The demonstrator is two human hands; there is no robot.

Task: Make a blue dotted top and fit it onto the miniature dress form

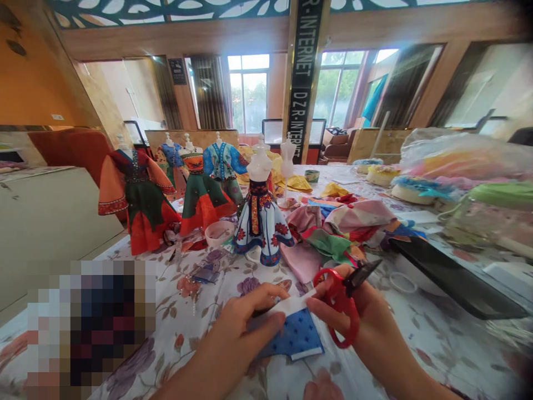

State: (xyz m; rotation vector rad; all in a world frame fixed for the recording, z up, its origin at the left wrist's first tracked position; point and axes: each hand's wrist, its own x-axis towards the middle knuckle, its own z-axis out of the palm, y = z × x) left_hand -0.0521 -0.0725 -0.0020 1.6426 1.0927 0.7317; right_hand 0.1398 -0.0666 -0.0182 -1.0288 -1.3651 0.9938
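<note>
My left hand [239, 325] pinches a white strip [291, 303] between thumb and fingers. Just under the strip hangs a piece of blue cloth [302, 330] with small dark motifs and a white edge along its lower right side. A pair of scissors [338, 311] with red handles is hooked in my right hand [370, 316], its dark blades pointing up and to the right, away from the cloth. The fingertips of that same hand also touch the strip's right end. How the strip meets the cloth is partly hidden by my left fingers.
Ahead stands a small dress form [260, 216] in a white-and-blue skirt, with several dressed forms behind it at left. A pink bowl [220, 233], a heap of cloth pieces [333, 228] and a black tablet-like slab [453, 278] lie on the flowered tablecloth [166, 311]. The left foreground is pixelated.
</note>
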